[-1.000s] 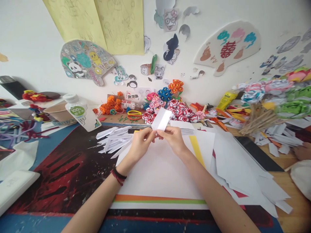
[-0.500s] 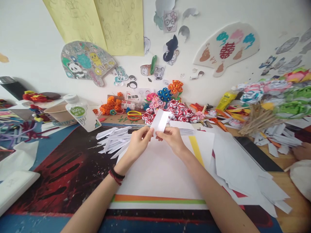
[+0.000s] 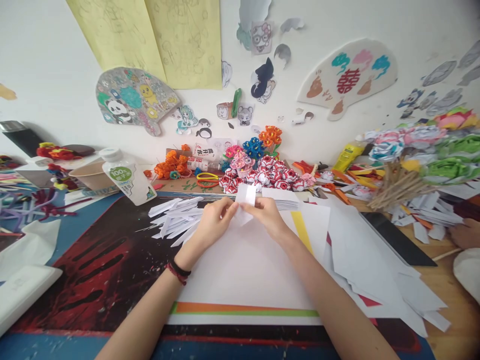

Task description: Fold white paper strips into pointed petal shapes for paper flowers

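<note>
Between my two hands is a small white strip of paper (image 3: 245, 195) with a fold along it. My left hand (image 3: 216, 221) pinches its left edge with thumb and fingertips. On the opposite edge my right hand (image 3: 265, 215) grips it, the thumb lying across the front. Both hands hover over a large white sheet (image 3: 247, 270) on the table. Left of my left hand lies a loose pile of folded white paper strips (image 3: 174, 217). Just behind my right hand sits a stack of white paper pieces (image 3: 281, 196).
Red-and-white paper flowers (image 3: 268, 172) stand behind my hands. A white bottle (image 3: 125, 175) leans at the left. More white sheets (image 3: 369, 250) and a black phone-like slab (image 3: 397, 240) lie at the right. Another person's hand (image 3: 465, 232) shows at the right edge.
The paper strip has come down a little and stands more upright between my fingers, with its lower end now showing below them. Both hands keep their hold.
</note>
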The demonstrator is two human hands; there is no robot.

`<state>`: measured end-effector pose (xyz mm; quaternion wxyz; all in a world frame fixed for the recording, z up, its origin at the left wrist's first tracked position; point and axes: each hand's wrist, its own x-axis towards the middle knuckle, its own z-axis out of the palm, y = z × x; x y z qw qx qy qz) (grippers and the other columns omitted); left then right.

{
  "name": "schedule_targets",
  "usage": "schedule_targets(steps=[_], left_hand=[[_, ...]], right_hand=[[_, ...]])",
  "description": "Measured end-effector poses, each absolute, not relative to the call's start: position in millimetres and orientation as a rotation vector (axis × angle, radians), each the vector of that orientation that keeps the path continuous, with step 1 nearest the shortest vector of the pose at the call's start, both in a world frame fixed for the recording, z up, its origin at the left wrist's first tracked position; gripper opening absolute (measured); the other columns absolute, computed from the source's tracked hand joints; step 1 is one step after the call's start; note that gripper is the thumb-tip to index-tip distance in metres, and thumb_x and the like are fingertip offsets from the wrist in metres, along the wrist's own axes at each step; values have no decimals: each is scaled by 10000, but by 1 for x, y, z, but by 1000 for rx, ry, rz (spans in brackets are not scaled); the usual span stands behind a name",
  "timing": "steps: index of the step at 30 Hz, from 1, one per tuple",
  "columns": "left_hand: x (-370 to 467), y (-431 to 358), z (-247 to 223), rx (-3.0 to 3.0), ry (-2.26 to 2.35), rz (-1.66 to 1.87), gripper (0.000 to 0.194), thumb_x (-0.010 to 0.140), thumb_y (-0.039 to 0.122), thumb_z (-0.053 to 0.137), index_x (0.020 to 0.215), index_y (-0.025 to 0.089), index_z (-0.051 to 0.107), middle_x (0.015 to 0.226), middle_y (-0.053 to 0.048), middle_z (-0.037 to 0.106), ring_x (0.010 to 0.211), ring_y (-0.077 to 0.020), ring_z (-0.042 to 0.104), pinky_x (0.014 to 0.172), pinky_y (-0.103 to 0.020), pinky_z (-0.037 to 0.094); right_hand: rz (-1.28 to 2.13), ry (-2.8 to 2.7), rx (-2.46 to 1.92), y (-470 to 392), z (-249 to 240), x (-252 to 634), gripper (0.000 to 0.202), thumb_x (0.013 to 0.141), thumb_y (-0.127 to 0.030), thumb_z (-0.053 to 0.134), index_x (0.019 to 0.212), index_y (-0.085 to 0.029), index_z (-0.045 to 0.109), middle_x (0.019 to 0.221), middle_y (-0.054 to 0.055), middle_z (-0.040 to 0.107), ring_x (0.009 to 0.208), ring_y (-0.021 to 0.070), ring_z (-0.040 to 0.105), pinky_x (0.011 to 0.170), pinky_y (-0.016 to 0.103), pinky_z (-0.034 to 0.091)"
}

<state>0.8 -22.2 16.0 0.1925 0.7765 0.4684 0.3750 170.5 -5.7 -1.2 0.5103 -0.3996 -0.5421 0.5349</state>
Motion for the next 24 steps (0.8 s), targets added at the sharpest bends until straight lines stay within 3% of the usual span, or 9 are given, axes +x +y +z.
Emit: schedule_targets(steps=[3, 8, 19, 24], left_hand=[[-1, -21, 16, 2081, 1407, 1206, 209, 919, 371, 486, 878, 182, 566, 750, 6, 597, 626, -119, 493, 594, -226, 351], [-1, -22, 17, 2016, 1365, 1281, 198, 900, 336, 515, 781, 180, 547, 664, 28, 542, 598, -111, 468, 577, -216, 350], [4, -32, 9, 2378, 1640, 1638, 137, 889, 250, 579, 883, 198, 706, 783, -28, 711, 731, -168, 582, 698, -284, 407], [4, -32, 16, 2336, 1403, 1539, 176, 899, 285, 574, 930, 217, 734, 1000, -40, 735, 841, -193, 587, 758, -312, 430]], right_hand=[[1346, -1484, -963, -8, -3, 167, 359, 657, -404, 789, 873, -119, 753, 838, 79, 734, 779, 251, 678, 683, 312, 506], [1331, -1533, -912, -11, -1, 165, 437, 731, -474, 722, 1003, -132, 739, 959, 92, 733, 881, 262, 681, 744, 330, 524], [1102, -1546, -1016, -12, -6, 163, 411, 764, -471, 699, 990, -131, 745, 883, 77, 736, 870, 303, 687, 718, 354, 546], [1034, -1540, -1002, -11, -4, 164, 339, 786, -407, 682, 957, -122, 749, 867, 76, 738, 836, 285, 690, 681, 323, 538]])
